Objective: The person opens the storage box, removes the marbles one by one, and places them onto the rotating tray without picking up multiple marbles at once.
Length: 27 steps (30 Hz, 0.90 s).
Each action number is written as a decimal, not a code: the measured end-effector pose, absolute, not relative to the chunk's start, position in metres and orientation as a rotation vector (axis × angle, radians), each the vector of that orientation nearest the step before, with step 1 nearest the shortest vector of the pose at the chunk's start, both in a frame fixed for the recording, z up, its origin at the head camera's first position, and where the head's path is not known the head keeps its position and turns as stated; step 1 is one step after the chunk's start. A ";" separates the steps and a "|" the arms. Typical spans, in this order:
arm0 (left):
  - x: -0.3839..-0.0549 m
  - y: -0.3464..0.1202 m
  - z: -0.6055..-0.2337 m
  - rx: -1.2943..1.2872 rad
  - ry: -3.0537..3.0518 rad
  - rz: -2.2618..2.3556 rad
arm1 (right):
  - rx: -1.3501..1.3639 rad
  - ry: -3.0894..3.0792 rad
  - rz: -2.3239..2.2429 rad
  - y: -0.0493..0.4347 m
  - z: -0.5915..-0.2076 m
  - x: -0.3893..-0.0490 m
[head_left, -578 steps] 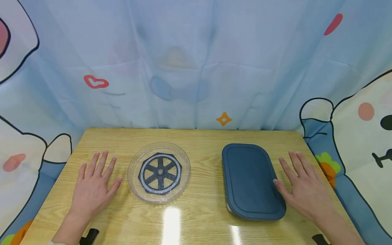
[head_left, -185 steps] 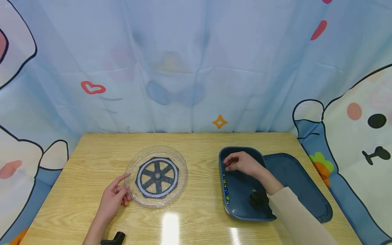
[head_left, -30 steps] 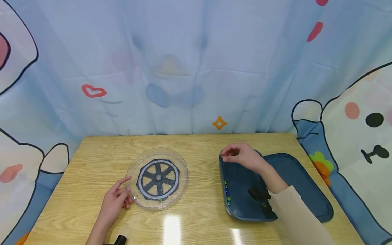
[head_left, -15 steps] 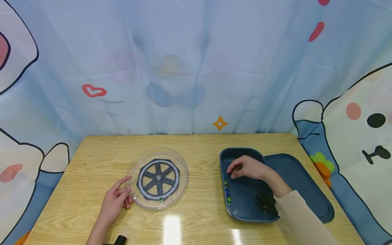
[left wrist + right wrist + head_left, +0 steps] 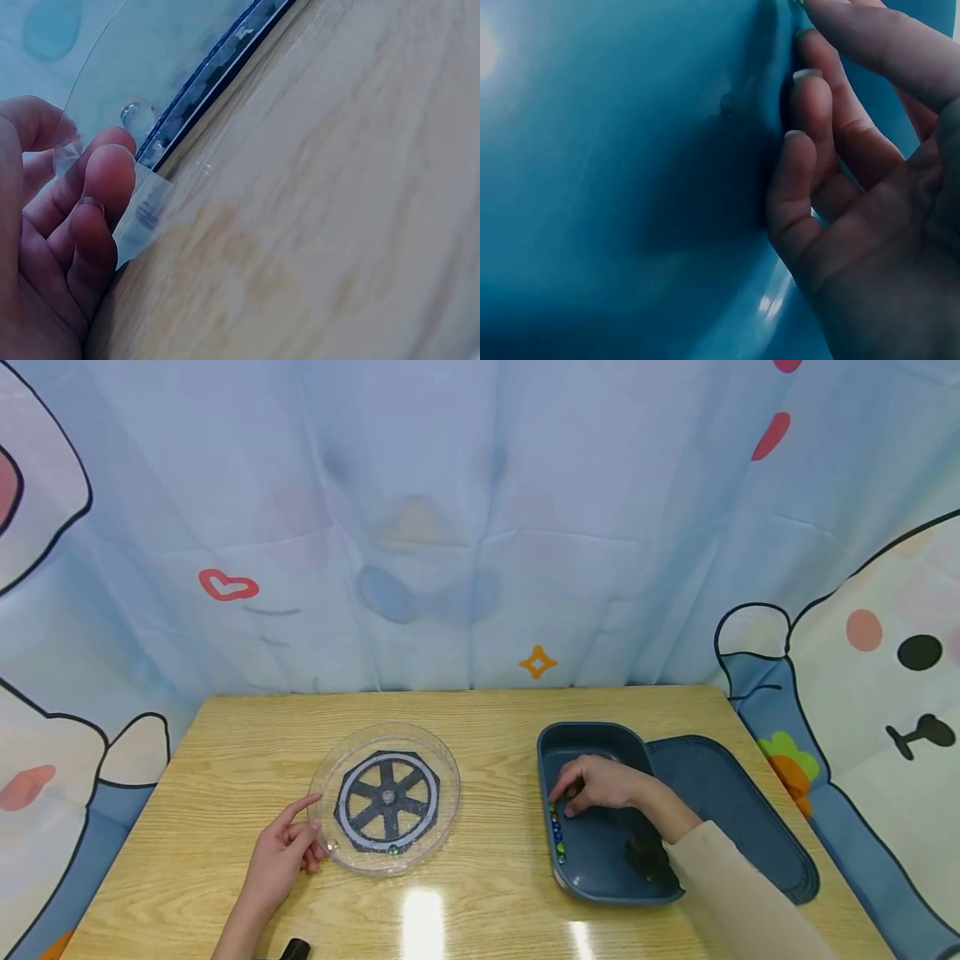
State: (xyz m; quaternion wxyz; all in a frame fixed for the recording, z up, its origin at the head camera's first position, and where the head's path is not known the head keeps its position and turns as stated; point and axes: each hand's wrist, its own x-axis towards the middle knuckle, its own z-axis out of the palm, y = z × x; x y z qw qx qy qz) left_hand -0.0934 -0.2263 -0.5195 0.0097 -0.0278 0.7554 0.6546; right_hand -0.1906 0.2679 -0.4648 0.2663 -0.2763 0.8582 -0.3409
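Note:
A clear round dish (image 5: 447,810) with a dark spoked wheel shape (image 5: 387,768) and a pale ring stands on the table's left half. My left hand (image 5: 277,852) pinches its left rim between thumb and fingers. Inside the dish are a green marble (image 5: 393,850) and a clear marble (image 5: 139,116). My right hand (image 5: 603,783) reaches into a blue rectangular box (image 5: 600,881), with index finger and thumb apart. Below its fingertips, several green and blue marbles (image 5: 557,837) line the box's left wall. A green marble shows by the fingertips in the right wrist view.
A blue lid (image 5: 750,827) lies to the right of the box, partly behind the right forearm. The wooden table (image 5: 495,860) ends at a printed curtain (image 5: 480,527) at the back. A black strap piece (image 5: 296,949) sits by the left wrist.
Over the last second my right hand moved from the box's far left corner toward me, down to the marbles. Earlier, the lid came off and a green marble appeared in the dish.

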 end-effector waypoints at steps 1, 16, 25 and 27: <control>-0.093 -0.226 -0.519 -0.091 2.363 2.041 | -0.760 2.323 -0.907 0.267 -0.465 -0.191; -0.092 -0.226 -0.520 -0.120 2.372 2.031 | -0.720 2.374 -0.873 0.263 -0.468 -0.190; -0.093 -0.226 -0.520 -0.091 2.373 2.044 | -0.673 2.360 -0.909 0.267 -0.469 -0.190; -0.093 -0.226 -0.520 -0.081 2.368 2.050 | -0.685 2.358 -0.920 0.267 -0.468 -0.190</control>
